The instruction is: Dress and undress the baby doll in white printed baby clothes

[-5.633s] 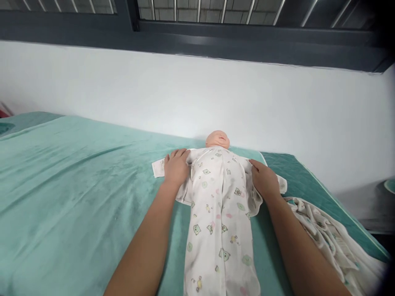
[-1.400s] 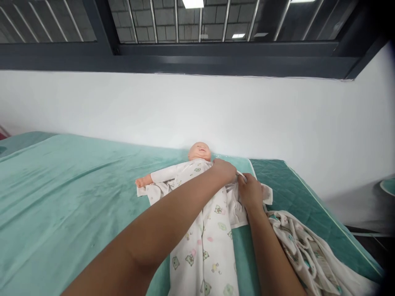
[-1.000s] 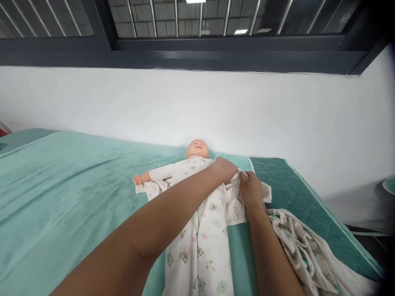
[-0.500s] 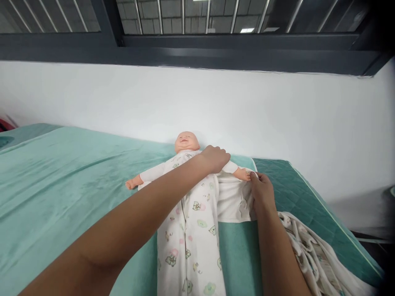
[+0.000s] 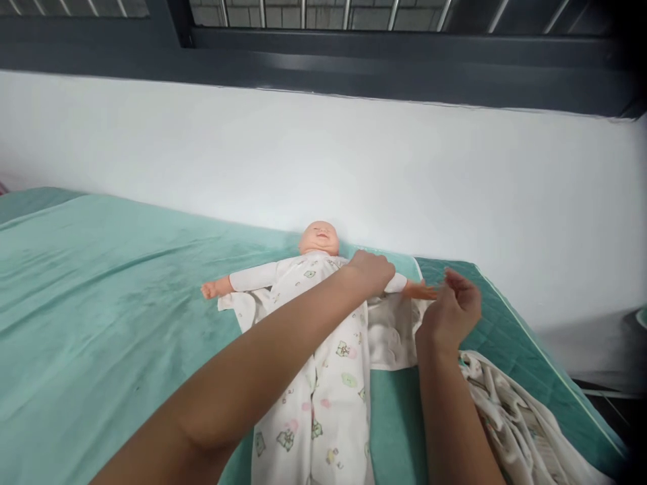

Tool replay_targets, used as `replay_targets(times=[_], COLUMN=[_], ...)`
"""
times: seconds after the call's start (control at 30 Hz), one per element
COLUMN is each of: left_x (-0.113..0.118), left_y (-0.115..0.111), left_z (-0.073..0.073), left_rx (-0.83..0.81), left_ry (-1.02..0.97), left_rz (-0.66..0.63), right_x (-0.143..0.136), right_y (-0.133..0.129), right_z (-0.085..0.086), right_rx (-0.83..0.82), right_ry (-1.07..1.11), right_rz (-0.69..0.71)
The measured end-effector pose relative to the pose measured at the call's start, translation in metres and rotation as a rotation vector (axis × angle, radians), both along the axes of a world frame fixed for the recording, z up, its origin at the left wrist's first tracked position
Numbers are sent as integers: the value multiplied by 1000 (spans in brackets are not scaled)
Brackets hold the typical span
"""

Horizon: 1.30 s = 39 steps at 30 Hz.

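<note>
A baby doll (image 5: 319,237) lies on its back with arms spread. It wears a white romper (image 5: 344,364) printed with small animals. My left hand (image 5: 375,271) reaches across its chest and is closed at the sleeve of the doll's arm on the right; the fingertips are hidden behind the hand. The doll's hand (image 5: 418,289) on that side sticks out of the cuff toward my right hand (image 5: 452,310). My right fingers are curled at its tip, thumb against it, slightly blurred. Under that arm a white garment (image 5: 391,337) lies spread out.
A light green sheet (image 5: 126,283) covers the bed, with a darker quilted mattress (image 5: 498,323) at the right. A crumpled printed cloth (image 5: 515,424) lies beside my right forearm. Behind stand a white wall (image 5: 253,155) and a dark window frame (image 5: 323,64).
My right hand has moved outward to the right and slightly up, and the doll's hand now reaches farther out. My left hand stays by the sleeve. The view has tilted down a little.
</note>
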State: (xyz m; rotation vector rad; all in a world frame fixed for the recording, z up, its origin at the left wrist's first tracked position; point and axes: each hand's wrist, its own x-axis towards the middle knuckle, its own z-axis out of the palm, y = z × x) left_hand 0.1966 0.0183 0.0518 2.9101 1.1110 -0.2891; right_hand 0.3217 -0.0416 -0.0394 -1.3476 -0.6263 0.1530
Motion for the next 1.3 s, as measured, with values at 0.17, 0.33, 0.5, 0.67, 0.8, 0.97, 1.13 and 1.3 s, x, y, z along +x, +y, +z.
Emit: replay_targets(times=[0.17, 0.33, 0.5, 0.67, 0.8, 0.97, 1.13, 1.3], left_x=[-60, -161, -178, -164, -161, -157, -156, -155], left_y=[-38, -68, -62, -62, -69, -79, -81, -76], left_z=[-5, -39, -68, -68, -68, -68, -71, -68], left_rx=[120, 152, -48, -49, 138, 449, 554, 421], left_ry=[-396, -1029, -1090, -1107, -1151, -1127, -1127, -1086], left_rz=[101, 498, 537, 450, 329, 140, 107, 148], right_x=[-56, -89, -84, -79, -76, -73, -75, -77], right_y=[-13, -18, -15, -16, -15, -16, -20, -21], right_z=[14, 14, 12, 14, 12, 14, 20, 26], right_rx=[-54, -284, -346, -384, -365, -279, -227, -185], right_ry=[-316, -286, -384, -491, -505, -442, -481, -635], right_rz=[310, 805, 903, 966, 985, 1007, 948, 907])
